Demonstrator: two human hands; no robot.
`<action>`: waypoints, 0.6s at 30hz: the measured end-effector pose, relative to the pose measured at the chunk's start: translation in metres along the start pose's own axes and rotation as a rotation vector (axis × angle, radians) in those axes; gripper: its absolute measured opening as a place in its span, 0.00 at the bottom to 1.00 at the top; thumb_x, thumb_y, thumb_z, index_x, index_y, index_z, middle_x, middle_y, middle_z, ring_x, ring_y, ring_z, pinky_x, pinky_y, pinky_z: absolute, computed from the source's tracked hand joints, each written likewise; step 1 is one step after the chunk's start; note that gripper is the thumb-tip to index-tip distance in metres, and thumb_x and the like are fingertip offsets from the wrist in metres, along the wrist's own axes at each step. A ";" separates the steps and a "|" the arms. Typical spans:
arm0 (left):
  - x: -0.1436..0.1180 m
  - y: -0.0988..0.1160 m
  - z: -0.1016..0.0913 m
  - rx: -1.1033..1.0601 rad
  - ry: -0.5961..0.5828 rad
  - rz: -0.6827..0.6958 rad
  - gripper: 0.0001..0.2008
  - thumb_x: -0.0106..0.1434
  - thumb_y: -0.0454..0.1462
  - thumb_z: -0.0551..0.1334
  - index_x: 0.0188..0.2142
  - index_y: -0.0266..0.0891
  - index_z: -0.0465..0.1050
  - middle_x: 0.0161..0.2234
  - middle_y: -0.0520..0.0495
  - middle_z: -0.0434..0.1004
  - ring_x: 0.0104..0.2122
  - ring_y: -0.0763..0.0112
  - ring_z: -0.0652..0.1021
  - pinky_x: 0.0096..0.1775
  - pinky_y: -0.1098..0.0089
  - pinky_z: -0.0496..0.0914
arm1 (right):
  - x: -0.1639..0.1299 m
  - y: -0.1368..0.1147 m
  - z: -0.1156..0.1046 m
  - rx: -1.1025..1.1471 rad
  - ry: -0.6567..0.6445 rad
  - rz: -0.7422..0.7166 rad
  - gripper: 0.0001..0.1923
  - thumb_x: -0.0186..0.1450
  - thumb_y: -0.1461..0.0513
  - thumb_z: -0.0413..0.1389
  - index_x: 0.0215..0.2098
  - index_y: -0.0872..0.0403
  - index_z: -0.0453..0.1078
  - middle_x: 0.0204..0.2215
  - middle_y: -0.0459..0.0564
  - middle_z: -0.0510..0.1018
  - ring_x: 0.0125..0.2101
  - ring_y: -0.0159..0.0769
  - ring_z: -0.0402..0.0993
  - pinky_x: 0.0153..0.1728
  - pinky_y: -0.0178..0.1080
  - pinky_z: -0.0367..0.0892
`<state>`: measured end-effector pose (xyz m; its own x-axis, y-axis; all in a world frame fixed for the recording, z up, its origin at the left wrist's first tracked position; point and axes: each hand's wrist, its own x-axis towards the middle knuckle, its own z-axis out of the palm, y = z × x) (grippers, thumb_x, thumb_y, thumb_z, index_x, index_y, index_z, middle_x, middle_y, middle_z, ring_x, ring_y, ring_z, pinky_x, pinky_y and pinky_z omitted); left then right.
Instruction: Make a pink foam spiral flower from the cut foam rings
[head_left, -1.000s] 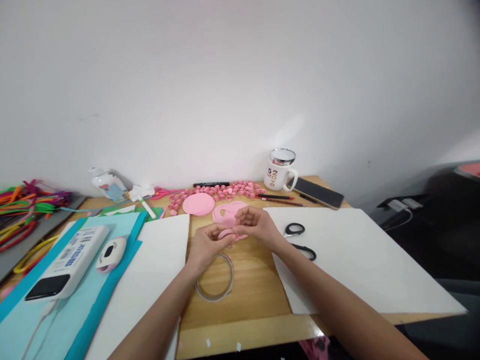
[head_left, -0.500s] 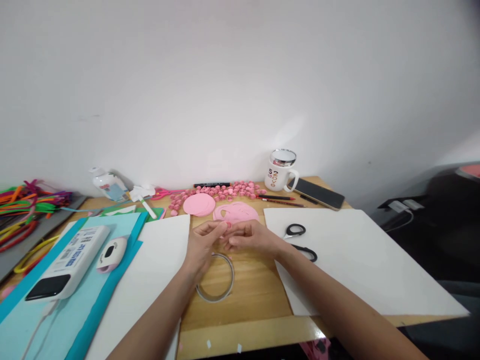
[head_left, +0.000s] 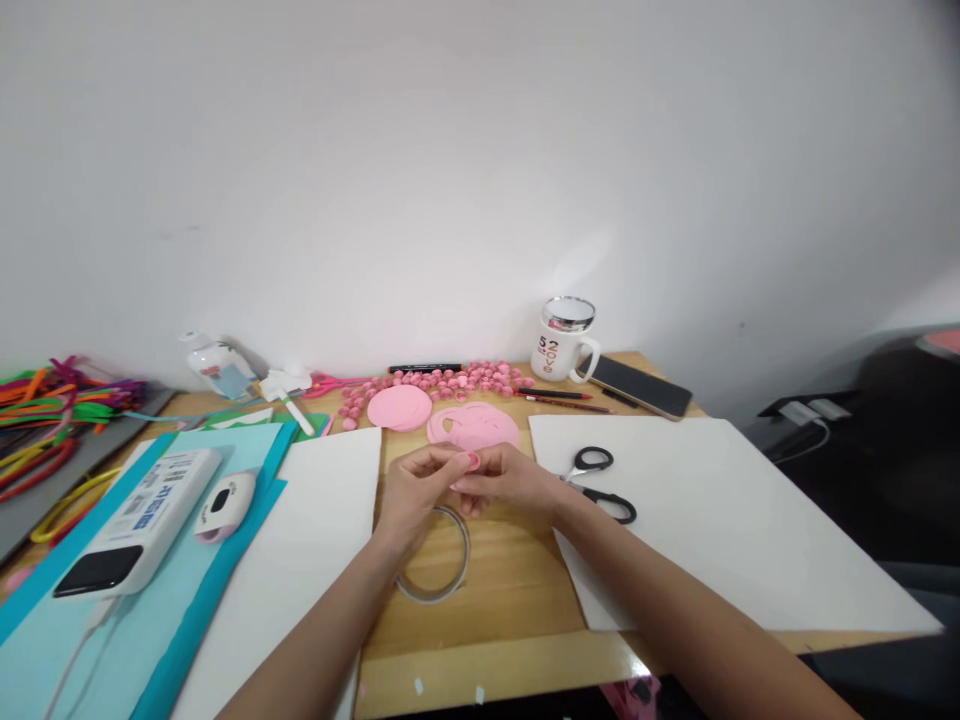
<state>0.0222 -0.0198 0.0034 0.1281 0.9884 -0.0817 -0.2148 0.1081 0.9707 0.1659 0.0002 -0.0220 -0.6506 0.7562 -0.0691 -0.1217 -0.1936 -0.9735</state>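
My left hand and my right hand meet over the middle of the wooden desk, fingertips together, pinching a small pink paper piece between them. Most of that piece is hidden by the fingers. Under my left hand lies a thin tape ring. Just beyond the hands lie a pink cut-out spiral and a pink paper disc. Behind these runs a row of several small rolled pink paper buds.
Black-handled scissors lie on the white sheet at right. A mug, phone and pencils stand behind. At left are another white sheet, blue paper, a power bank, a small pink device, and pipe cleaners.
Both hands have drawn back from the pink spiral toward me and lowered over the tape ring, fingertips still together. The larger pink piece seen between them earlier no longer shows.
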 end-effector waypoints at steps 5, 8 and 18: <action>0.003 0.000 -0.002 0.078 0.072 0.062 0.06 0.45 0.36 0.67 0.22 0.34 0.75 0.24 0.49 0.77 0.24 0.73 0.74 0.29 0.74 0.69 | 0.000 -0.003 -0.001 -0.040 0.014 0.043 0.16 0.54 0.53 0.58 0.25 0.60 0.68 0.19 0.45 0.74 0.20 0.28 0.71 0.24 0.31 0.66; 0.007 -0.002 -0.007 0.108 0.114 0.075 0.06 0.45 0.36 0.67 0.25 0.36 0.76 0.26 0.49 0.78 0.28 0.73 0.75 0.33 0.74 0.69 | -0.002 -0.005 -0.004 -0.069 -0.003 0.048 0.16 0.55 0.53 0.57 0.25 0.59 0.68 0.21 0.46 0.74 0.21 0.28 0.72 0.25 0.32 0.67; 0.007 0.005 -0.012 0.376 0.186 0.188 0.09 0.45 0.38 0.67 0.27 0.36 0.78 0.28 0.46 0.80 0.31 0.65 0.77 0.37 0.70 0.71 | -0.007 -0.015 -0.015 -0.170 0.161 -0.019 0.13 0.54 0.55 0.57 0.24 0.59 0.69 0.21 0.47 0.75 0.21 0.28 0.71 0.27 0.33 0.67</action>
<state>0.0104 -0.0108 0.0049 -0.0626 0.9932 0.0979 0.1534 -0.0873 0.9843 0.1838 0.0071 -0.0104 -0.5201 0.8511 -0.0713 0.0040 -0.0810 -0.9967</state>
